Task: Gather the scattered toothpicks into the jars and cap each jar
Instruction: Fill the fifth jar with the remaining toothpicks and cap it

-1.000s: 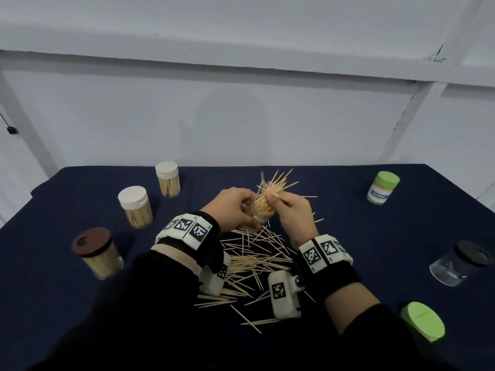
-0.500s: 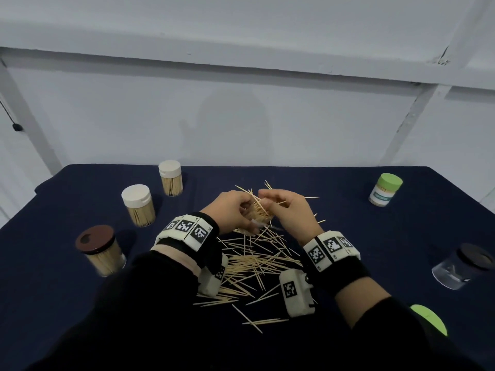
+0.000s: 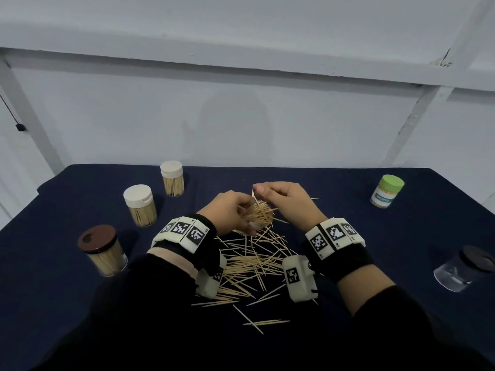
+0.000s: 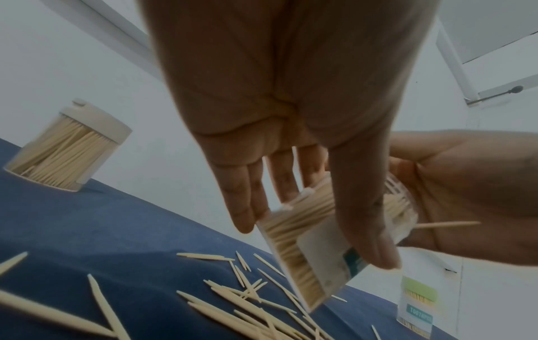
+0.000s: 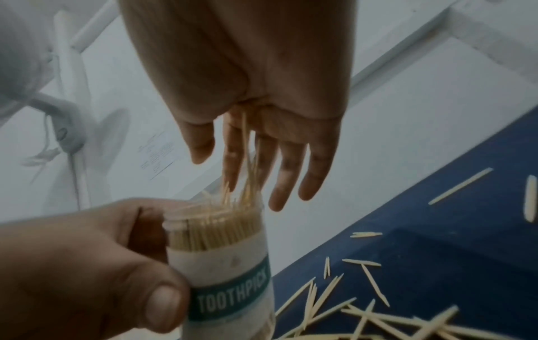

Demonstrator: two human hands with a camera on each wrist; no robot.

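Loose toothpicks [image 3: 251, 263] lie near the table's [image 3: 67, 303] front edge. Beyond, mid-table, the left hand [image 3: 230, 212] grips the uncapped, tilted jar [image 5: 224, 264]; the right hand [image 3: 284, 202], fingers extended, releases sticks. Risk: the overfull, tilted mouth may spill them.

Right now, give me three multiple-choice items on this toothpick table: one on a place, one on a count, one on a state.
1. Where is the brown-lidded jar?
A. near left
B. far right
C. table centre

2. How many white-lidded jars stand on the table?
A. none
B. two
C. four

3. The labelled jar in the left hand is:
A. capped
B. empty
C. uncapped, nearly full

Key: 1 A, it stands at the near left edge. 2 B, a second one stands behind the first. 3 C, toothpick tips fill its open mouth under the right hand.
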